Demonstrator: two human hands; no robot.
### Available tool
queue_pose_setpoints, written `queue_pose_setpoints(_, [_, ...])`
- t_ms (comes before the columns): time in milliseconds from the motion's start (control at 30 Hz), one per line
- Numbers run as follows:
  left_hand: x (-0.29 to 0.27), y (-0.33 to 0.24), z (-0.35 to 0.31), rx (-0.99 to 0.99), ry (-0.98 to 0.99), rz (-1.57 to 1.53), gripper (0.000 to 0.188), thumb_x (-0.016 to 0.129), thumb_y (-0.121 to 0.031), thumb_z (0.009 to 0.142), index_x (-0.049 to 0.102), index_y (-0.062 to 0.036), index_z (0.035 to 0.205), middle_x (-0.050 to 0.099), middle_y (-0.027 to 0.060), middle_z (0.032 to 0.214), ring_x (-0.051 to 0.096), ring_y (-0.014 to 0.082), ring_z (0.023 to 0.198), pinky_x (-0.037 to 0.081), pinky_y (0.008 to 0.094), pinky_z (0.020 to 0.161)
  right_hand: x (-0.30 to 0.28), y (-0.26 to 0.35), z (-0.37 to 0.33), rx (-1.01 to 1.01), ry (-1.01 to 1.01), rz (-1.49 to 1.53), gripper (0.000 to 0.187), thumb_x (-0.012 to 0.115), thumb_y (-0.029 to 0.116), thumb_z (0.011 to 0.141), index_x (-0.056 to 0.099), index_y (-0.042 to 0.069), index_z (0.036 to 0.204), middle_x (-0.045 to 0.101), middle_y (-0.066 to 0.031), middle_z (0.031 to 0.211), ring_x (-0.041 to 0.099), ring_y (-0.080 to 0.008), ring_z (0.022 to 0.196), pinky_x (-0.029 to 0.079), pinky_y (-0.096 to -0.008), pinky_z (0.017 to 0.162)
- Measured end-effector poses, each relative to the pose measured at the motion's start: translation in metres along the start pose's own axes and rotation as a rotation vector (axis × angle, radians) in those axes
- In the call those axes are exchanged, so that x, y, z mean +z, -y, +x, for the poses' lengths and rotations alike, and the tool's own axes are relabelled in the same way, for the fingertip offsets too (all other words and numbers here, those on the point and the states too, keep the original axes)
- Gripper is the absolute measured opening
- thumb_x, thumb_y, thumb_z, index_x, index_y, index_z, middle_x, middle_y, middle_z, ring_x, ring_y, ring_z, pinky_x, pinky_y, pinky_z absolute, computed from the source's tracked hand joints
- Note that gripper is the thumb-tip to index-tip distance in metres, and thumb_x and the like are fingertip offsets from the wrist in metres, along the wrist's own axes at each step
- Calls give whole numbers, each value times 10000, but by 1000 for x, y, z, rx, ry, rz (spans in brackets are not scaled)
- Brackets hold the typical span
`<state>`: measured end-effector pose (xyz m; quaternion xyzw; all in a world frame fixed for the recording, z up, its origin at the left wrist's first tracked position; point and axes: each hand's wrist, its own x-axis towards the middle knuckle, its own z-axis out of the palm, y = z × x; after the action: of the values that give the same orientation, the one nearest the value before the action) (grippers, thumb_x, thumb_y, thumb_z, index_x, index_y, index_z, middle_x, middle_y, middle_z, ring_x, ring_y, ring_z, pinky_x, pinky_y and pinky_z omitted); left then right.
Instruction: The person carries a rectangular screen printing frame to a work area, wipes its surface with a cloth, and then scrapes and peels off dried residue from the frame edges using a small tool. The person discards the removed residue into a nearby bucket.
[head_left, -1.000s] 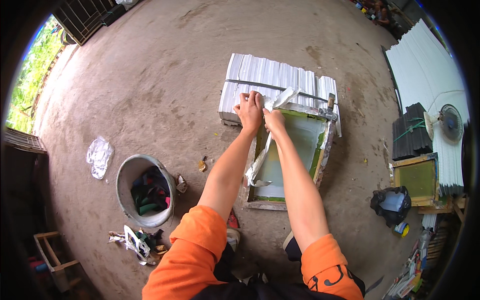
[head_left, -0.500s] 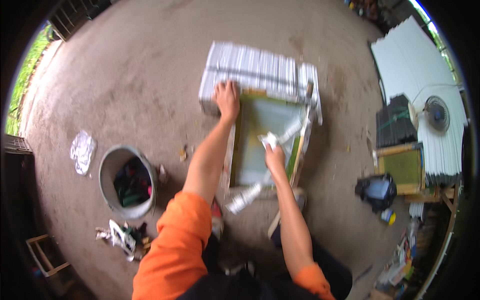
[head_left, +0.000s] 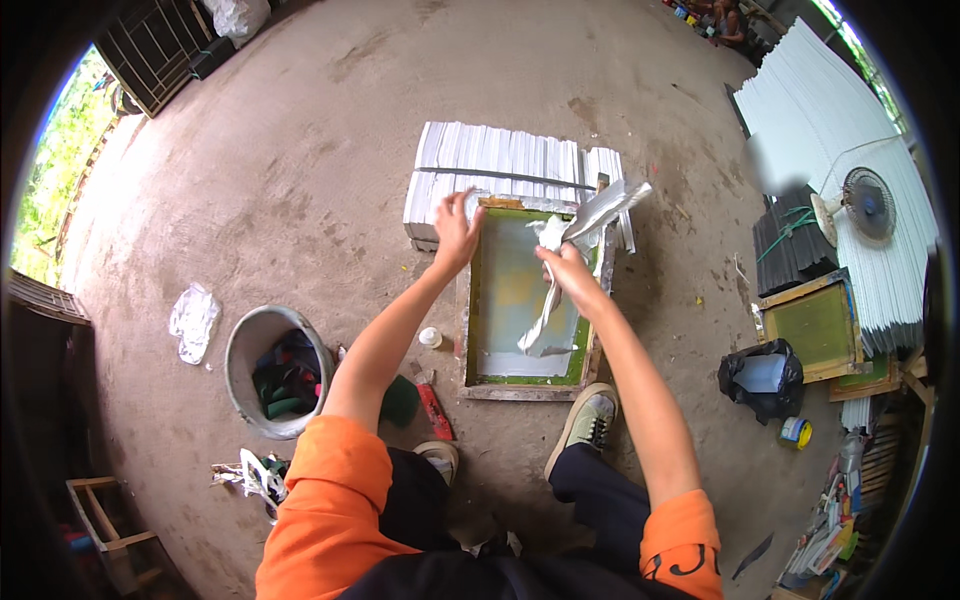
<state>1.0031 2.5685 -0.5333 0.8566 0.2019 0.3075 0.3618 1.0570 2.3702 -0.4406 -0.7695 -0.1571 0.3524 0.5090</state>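
My right hand is closed around a crumpled strip of silvery-white tape, whose loose ends stick out to the upper right and hang down. Below the strip lies a wooden screen-printing frame with a pale mesh bordered in green. My left hand is open, fingers spread, by the frame's upper left corner; whether it touches the frame I cannot tell. The far end of the frame meets a strapped stack of white sheets.
Left stand a grey bucket of dark cloths and a crumpled clear plastic sheet. A small white bottle and a red-handled tool lie near my legs. Right are another screen frame, a fan and a black bag.
The strip has come up from the frame's lower edge and now swings toward its upper right. My left hand has lifted its fingers off the stack.
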Motion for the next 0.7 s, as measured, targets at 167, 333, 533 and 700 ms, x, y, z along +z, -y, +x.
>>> queue_pose_setpoints(167, [-57,-123,-28,107,645,-580,600,300,-504,916,329,-67,1326,431,140,1288,357,271,1236,251,407,1041,-30,58,-40,-119,-14,461,257,581,187,831,523,18,1016,544,-42,834,522,-128,723,442,-266,689])
queue_pose_setpoints(333, [-82,-209,-52,98,599,-633,534,378,-430,932,339,-35,1289,513,121,1054,469,190,1031,372,303,883,-49,100,-90,-264,115,768,251,587,188,831,555,38,1030,561,-49,840,537,-149,784,419,-285,745])
queue_pose_setpoints(533, [-97,-254,-64,137,496,-503,398,376,-390,944,466,-6,895,446,12,719,417,112,668,366,266,607,-48,117,-163,-370,39,785,304,547,274,856,511,102,1104,607,-101,1022,459,-175,1037,242,-324,959])
queue_pose_setpoints(700, [-102,-282,-80,139,342,-361,412,412,-400,926,503,1,915,490,62,620,460,147,576,393,298,556,-50,119,-188,-416,0,802,344,470,259,908,446,96,1210,560,-133,1115,475,-203,1067,329,-318,962])
